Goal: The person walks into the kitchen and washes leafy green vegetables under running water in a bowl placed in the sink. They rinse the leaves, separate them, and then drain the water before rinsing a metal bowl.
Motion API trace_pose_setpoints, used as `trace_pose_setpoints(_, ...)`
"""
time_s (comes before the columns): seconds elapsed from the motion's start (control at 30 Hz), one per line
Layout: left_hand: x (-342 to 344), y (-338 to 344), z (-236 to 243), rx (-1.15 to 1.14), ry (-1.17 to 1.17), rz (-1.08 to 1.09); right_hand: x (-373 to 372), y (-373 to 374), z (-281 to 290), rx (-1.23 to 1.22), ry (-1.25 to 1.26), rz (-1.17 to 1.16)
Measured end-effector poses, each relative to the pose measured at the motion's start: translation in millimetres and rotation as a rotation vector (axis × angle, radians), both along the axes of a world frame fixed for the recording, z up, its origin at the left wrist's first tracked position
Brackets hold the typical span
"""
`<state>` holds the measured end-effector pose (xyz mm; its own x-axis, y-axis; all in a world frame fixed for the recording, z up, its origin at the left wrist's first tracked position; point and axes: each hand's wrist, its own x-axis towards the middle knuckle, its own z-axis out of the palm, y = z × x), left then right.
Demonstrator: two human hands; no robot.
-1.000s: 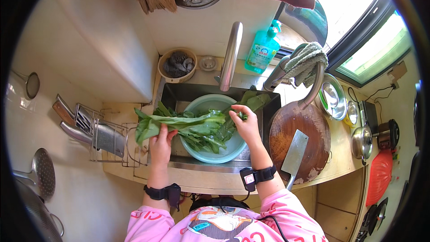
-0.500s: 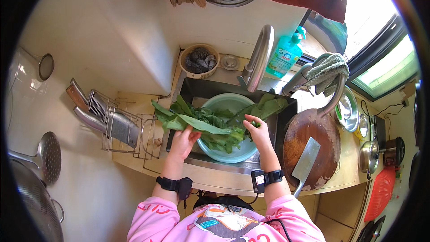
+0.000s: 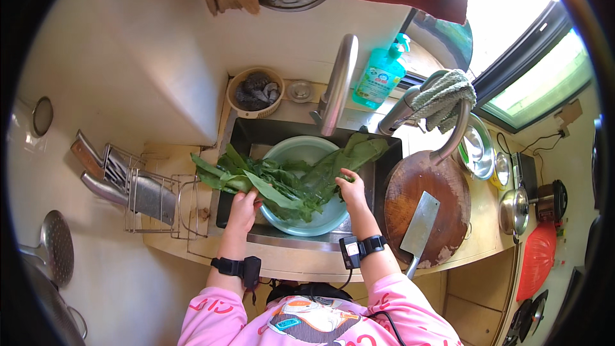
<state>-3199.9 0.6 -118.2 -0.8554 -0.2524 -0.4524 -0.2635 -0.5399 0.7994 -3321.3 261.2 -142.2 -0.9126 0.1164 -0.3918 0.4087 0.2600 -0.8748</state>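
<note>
Long leafy greens lie across a pale turquoise basin, spilling past its left and right sides. The basin sits inside a dark metal sink. My left hand grips the greens at the lower left, its fingers partly hidden by a broad leaf. My right hand has its fingers curled on the greens at the basin's right side. A curved steel faucet stands above the basin.
A round wooden board holds a cleaver to the right. A wire knife rack stands left. Behind are a basket with scrubbers, a turquoise pump bottle and steel bowls. A window is at upper right.
Both hands are a little lower relative to the basin, and the leaves in them have dropped and folded down over it. The whole view has also shifted slightly.
</note>
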Motion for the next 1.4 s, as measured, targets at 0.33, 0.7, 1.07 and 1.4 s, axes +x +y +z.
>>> trace_pose_setpoints(0.33, 5.5, 4.0, -6.6, -0.035, -0.088, 0.236, -15.6, -6.5, -77.5, -0.044, -0.171, -0.118)
trace_pose_setpoints(0.7, 14.1, 13.5, 9.9, -0.185, -0.229, -0.046, -27.5, -9.6, -96.0, 0.162, -0.164, -0.040)
trace_pose_setpoints(1.07, -14.6, 44.7, 43.0, -0.332, -0.028, -0.371, 51.8, -30.8, 39.4, 0.553, 0.445, 0.430)
trace_pose_setpoints(1.4, -21.9, 30.3, 29.4, -0.444, 0.113, -0.130, 80.3, -64.0, 82.5, 0.284, 0.581, 0.679)
